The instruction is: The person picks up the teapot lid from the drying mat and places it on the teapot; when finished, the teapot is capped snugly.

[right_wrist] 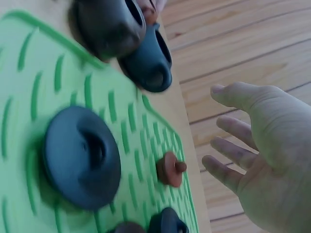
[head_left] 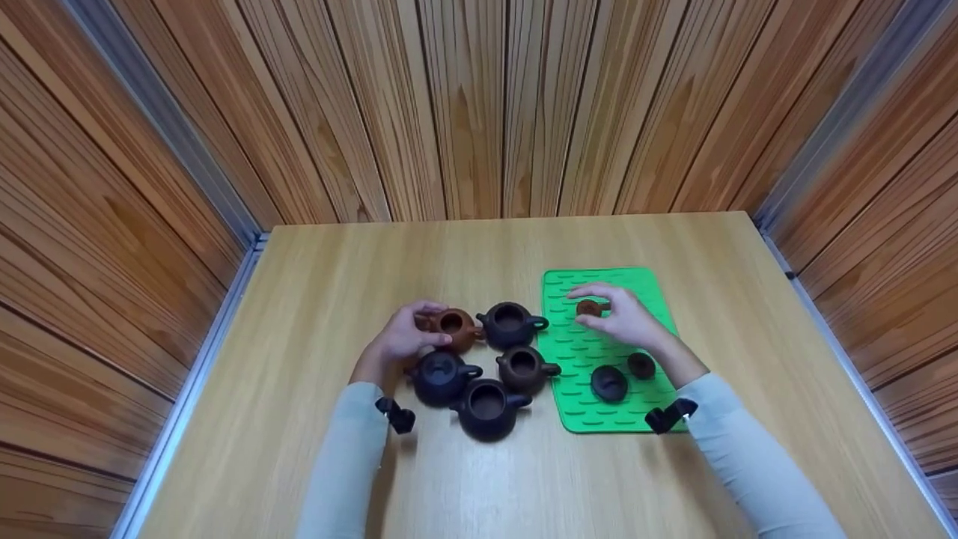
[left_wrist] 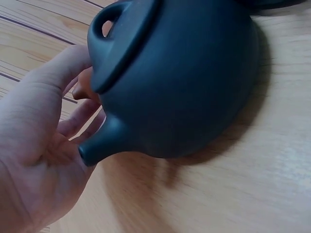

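1. We judge the step in hand to be fetching a lid: our right hand (head_left: pixel 623 318) hangs beside and above the red-brown lid (right_wrist: pixel 170 170), its grip apart, with nothing between thumb and fingers in the right wrist view.
2. Our left hand (head_left: pixel 408 329) has its grip clamped on the red-brown teapot (head_left: pixel 459 332), thumb on one side and fingers on the other.
3. The next move, we think, calls for a pinch on the lid's knob (small enough to suit fingertips better than a palm), with the left hand steadying the pot.
4. The lid lies knob-up on the green mat (head_left: pixel 587 412), a small reddish disc.
5. The teapot stands upright on the desk (head_left: pixel 479 498), matte and rounded, its mouth uncovered; the dark teapot (left_wrist: pixel 184 77) nearby already wears its lid.
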